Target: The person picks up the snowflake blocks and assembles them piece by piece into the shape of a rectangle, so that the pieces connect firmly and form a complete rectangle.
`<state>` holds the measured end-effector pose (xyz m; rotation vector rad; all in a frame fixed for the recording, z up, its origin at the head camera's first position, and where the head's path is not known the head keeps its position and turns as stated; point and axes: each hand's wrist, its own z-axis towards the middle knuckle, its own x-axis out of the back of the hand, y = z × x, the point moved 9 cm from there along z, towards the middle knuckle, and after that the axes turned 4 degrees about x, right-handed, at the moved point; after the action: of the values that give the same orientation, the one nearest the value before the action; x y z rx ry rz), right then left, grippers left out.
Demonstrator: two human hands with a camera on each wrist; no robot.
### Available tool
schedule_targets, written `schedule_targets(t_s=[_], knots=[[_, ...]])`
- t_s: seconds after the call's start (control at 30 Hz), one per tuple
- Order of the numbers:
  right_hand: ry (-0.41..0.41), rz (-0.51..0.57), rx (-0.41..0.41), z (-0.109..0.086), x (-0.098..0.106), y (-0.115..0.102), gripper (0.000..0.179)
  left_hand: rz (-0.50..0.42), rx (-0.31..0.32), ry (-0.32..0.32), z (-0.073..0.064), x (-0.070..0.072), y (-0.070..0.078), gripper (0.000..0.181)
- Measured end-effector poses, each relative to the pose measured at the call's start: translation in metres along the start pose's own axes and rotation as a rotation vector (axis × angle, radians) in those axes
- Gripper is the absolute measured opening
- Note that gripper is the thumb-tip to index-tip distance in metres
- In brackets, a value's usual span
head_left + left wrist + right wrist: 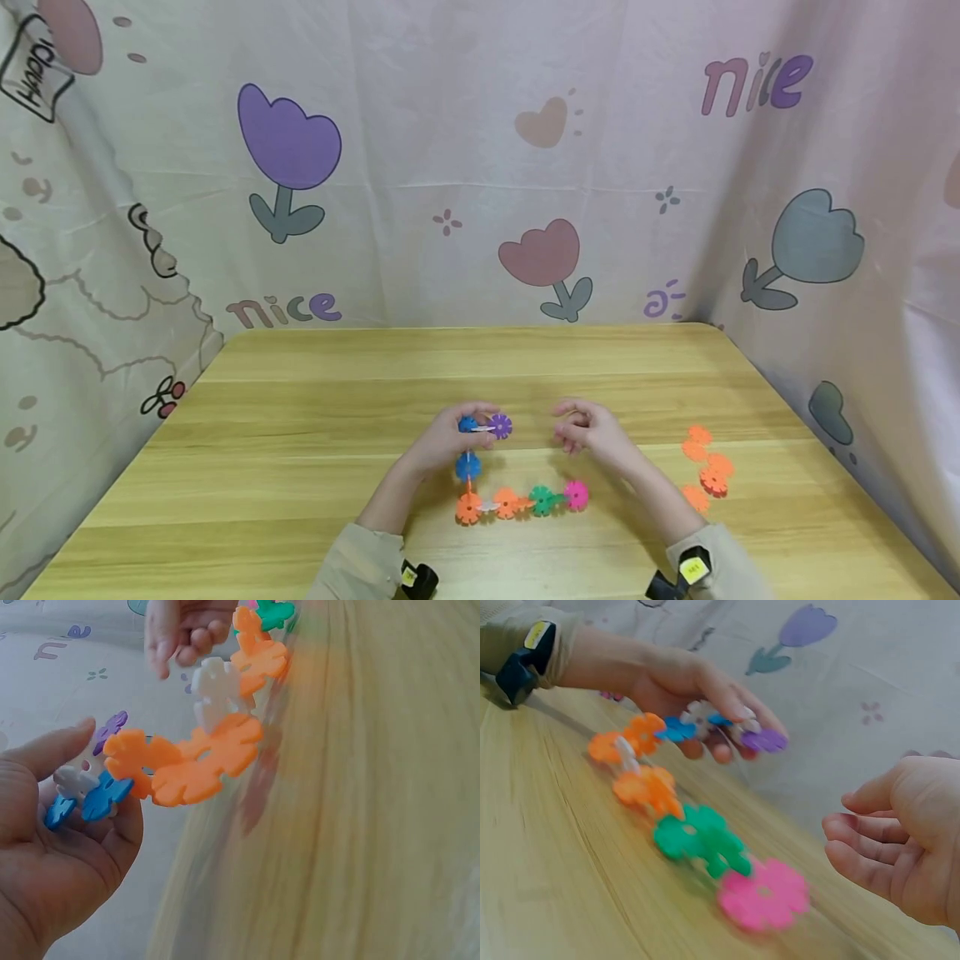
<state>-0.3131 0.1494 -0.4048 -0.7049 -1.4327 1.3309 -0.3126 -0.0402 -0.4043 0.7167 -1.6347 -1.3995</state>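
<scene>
My left hand [438, 437] grips one end of a chain of interlocking plastic snowflake discs, around its blue and white pieces. At that end a purple disc [501, 427] sticks out past the fingertips. From the hand the chain runs through a blue disc [468, 467] to an orange corner disc [468, 508], then turns right through white and orange pieces to a green disc [542, 501] and a pink disc [576, 495]. To the right of the purple disc, apart from the chain, my right hand [596, 433] hovers with loosely bent fingers and holds nothing.
Several loose orange discs [714, 481] lie at the right side of the wooden table [337, 400], some overlapping. A printed curtain [420, 125] hangs behind the table and along both sides. Each wrist wears a black strap device [693, 567].
</scene>
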Motion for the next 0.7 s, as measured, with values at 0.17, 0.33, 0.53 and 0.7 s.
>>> schedule_targets(t_s=[0.17,0.33,0.53,0.7], knots=[[0.073,-0.025,-0.033,-0.018,0.031,0.007,0.034,-0.002,0.003,0.031,-0.001,0.002,0.000,0.045],[0.144,-0.023,-0.081,-0.040,0.061,0.013,0.038,-0.031,0.021,0.080,0.000,0.006,-0.003,0.040],[0.256,-0.038,-0.109,-0.066,0.098,0.020,0.037,-0.047,0.021,0.115,0.001,0.011,-0.004,0.037],[0.331,-0.121,-0.124,-0.085,0.124,0.025,0.038,-0.078,0.023,0.122,-0.007,0.013,0.008,0.035]])
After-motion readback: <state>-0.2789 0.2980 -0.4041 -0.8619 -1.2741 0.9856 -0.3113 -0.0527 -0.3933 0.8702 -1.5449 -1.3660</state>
